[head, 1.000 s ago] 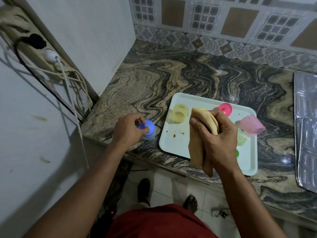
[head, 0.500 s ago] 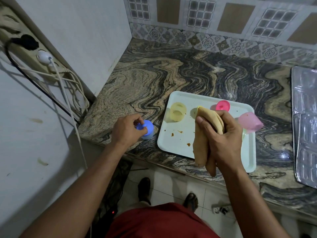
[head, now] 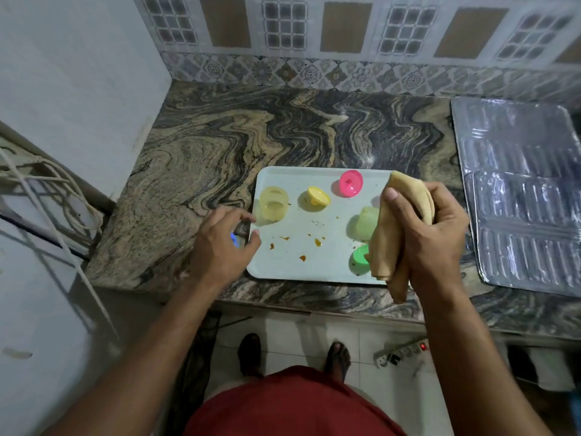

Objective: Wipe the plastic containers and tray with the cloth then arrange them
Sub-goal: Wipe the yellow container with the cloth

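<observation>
A white tray [head: 283,269] with brown smears lies on the marble counter [head: 220,136]. On it sit a pale yellow container [head: 273,204], a yellow lid [head: 318,196], a pink lid [head: 351,183], a light green container [head: 364,223] and a green lid [head: 359,260]. My right hand [head: 437,237] hovers over the tray's right end, shut on a bunched tan cloth [head: 396,228] that hangs down. My left hand [head: 220,243] is at the tray's left edge with fingers spread; a blue container [head: 234,240] shows only as a sliver under it.
Shiny foil-covered sheets [head: 518,190] lie on the counter to the right of the tray. A white wall closes the left side, with cables [head: 47,184] beside it. A power strip [head: 399,354] lies on the floor near my feet.
My left hand has loosened from the blue container's top and shifted right to the tray's edge. My right hand with the cloth has moved right, uncovering more of the tray. The camera has tilted.
</observation>
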Available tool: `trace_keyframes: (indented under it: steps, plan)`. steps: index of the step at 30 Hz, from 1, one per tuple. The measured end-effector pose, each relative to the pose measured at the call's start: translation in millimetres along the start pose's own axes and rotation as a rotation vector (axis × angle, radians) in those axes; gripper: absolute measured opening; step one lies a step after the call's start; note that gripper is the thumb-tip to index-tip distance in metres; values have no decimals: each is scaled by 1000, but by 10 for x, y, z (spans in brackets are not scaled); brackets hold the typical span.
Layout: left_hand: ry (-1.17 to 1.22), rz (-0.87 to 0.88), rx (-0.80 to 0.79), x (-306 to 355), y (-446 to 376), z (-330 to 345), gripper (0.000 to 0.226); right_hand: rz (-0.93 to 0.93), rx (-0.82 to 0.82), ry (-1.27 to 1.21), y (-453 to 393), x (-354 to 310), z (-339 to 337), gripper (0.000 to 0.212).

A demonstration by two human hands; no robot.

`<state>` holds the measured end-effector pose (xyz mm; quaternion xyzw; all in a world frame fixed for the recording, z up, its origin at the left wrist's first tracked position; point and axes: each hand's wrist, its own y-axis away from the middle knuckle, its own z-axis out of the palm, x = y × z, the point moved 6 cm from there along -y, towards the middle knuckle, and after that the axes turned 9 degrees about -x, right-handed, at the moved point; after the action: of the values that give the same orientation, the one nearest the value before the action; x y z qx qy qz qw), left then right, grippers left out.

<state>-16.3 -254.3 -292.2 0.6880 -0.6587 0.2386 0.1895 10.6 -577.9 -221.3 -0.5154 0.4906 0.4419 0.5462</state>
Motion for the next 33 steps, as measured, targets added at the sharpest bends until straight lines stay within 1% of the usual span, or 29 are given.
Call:
trace_keyframes:
  steps: [4,7,9,10,12,14,16,18,19,21,25,27,29,31,33]
  plan:
    - [14,244,-210,489,27,554,16,7,123,-1,105,23,-439,19]
    - [-2,311,-342,691,55,915,19,32,182,3,228,69,-679,17]
    - [-14,308,-349,758,16,1022,18,36,211,5,315,96,-795,18]
    - [-16,296,-322,772,-37,1031,18,39,228,6,356,108,-848,19]
    - [-30,247,-216,725,-184,946,20,41,239,8,413,126,-888,20]
    - [-70,154,-101,599,-367,794,26,50,234,19,442,156,-878,19]
    - [-127,35,-50,431,-541,650,28,63,219,8,445,178,-815,18]
    - [-190,-42,-89,283,-678,592,28,74,193,4,432,196,-720,18]
    - [-219,-53,-124,237,-727,590,28,78,179,-3,424,197,-661,18]
    - [-262,-47,-173,183,-791,601,25,81,154,-17,407,184,-534,18]
    - [-317,-43,-219,179,-884,618,15,75,105,-19,400,161,-341,12]
    - [-287,-62,-224,172,-944,587,14,77,92,-22,400,163,-284,11]
    - [-189,-112,-238,148,-1015,525,13,91,78,-33,387,177,-237,10]
    - [-82,-201,-324,103,-1094,513,13,104,70,-30,377,197,-209,11]
    - [-49,-273,-441,78,-1152,537,13,110,63,-12,371,214,-193,11]
